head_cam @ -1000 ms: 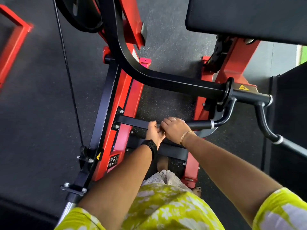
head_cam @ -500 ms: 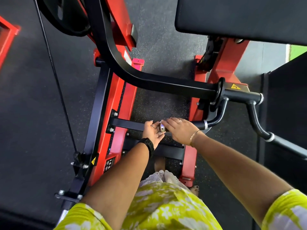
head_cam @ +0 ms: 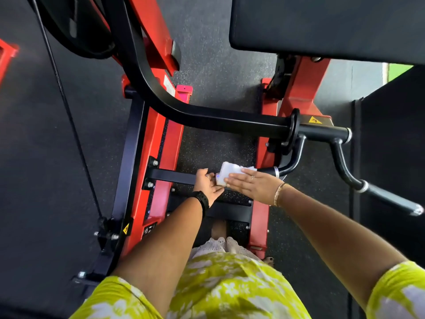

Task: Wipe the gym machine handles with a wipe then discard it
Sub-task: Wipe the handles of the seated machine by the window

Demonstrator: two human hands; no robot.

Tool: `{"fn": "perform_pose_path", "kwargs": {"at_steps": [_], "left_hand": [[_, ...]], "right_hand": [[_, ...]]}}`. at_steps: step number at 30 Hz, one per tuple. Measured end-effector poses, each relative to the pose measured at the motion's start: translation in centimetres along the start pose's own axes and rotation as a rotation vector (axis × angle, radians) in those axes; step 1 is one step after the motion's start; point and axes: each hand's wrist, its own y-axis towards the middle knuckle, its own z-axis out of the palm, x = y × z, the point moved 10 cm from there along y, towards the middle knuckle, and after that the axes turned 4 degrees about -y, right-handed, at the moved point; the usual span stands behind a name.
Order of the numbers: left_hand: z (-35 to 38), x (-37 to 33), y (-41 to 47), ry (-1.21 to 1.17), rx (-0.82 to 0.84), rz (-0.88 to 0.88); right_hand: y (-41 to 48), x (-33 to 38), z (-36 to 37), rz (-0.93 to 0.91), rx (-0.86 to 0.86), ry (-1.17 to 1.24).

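Observation:
A white wipe (head_cam: 226,170) is spread between my two hands, in front of the red and black gym machine. My left hand (head_cam: 207,183) pinches its near left edge. My right hand (head_cam: 251,183) lies flat on the wipe with straight fingers and covers its right part. Just right of the wipe, the black curved handle (head_cam: 291,161) with a silver ring bends up to the machine's arm (head_cam: 207,118). A second black handle (head_cam: 345,168) runs out to the far right, with neither hand on it.
A black padded seat (head_cam: 322,26) fills the upper right. Red frame beams (head_cam: 149,180) and a black crossbar (head_cam: 170,175) lie under my hands on dark rubber floor (head_cam: 46,157). A thin cable (head_cam: 69,111) runs down the left side.
Earlier my hands were curled close together around something small. Now the white wipe is out and spread, and my right hand has flattened on it.

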Motion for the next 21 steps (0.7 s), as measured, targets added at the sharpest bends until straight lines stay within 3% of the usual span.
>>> {"fn": "perform_pose_path", "kwargs": {"at_steps": [3, 7, 9, 13, 16, 19, 21], "left_hand": [[1.1, -0.1, -0.8, 0.393, 0.019, 0.098], [2.7, -0.6, -1.8, 1.521, 0.110, 0.521], [2.7, -0.3, -2.5, 1.879, 0.062, 0.669], [2.8, 0.0, -3.2, 2.090, -0.015, 0.759], [2.8, -0.2, -3.6, 2.157, 0.001, 0.801], [2.8, -0.3, -3.6, 2.170, 0.010, 0.801], [2.9, -0.5, -3.7, 2.150, 0.010, 0.791]], "right_hand": [[-0.4, -2.4, 0.8, 0.192, 0.102, 0.149], [2.1, -3.6, -0.1, 0.444, 0.222, 0.550], [3.4, -4.5, 0.0, 0.613, 0.231, 0.763], [3.5, -4.7, 2.4, 0.731, 0.435, 0.923], [0.4, -5.9, 3.2, 0.739, 0.563, 0.751], [-2.9, -7.1, 2.3, 0.722, 0.432, 0.532], [-4.1, -6.4, 1.2, 0.659, 0.219, 0.404]]}}
